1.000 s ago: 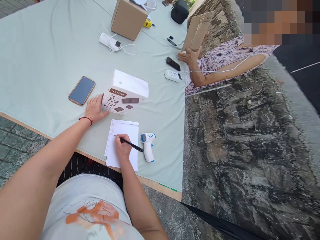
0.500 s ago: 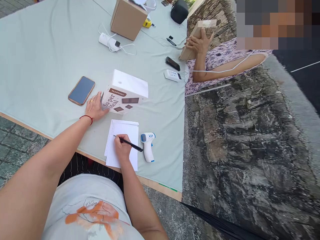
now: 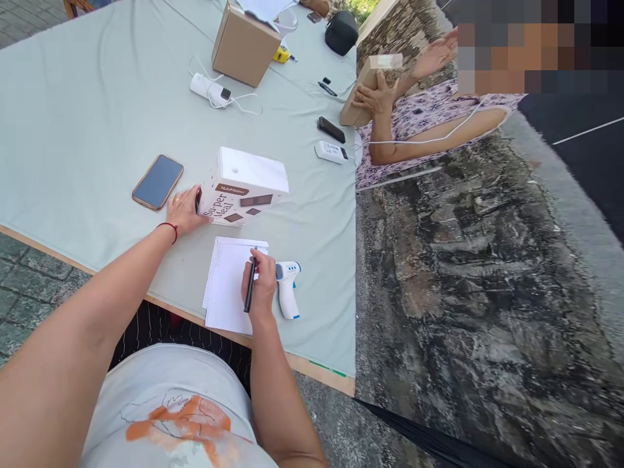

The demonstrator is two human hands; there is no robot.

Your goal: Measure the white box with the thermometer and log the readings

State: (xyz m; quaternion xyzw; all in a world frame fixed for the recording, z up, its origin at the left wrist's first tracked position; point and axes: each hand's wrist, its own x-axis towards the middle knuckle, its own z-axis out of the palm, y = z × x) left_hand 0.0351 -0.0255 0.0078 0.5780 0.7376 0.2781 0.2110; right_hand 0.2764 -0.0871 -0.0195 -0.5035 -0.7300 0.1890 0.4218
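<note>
My left hand (image 3: 183,211) lies against the left end of a white box printed "Super Meal" (image 3: 251,170), fingers stretched out and thumb by its lower front edge. A narrow dark strip shows between hand and box; I cannot make out what it is. My right hand (image 3: 262,281) is closed around a black pen (image 3: 250,286), whose back end points toward me. It is over the right part of a white paper pad (image 3: 227,286) with small writing along its left side. Touching or close beside that hand is a white and blue infrared thermometer (image 3: 288,296).
A phone (image 3: 158,181) lies left of the box. Farther back are a cabled white device (image 3: 209,90), a cardboard box (image 3: 244,49), a black case (image 3: 341,32), a black device (image 3: 331,129) and a white device (image 3: 332,152). At right, another person's hand holds a brown box (image 3: 359,97).
My right hand has moved right and slightly away from me across the pad, and the pen has swung to point its back end toward me. The other person's second hand has come into view.
</note>
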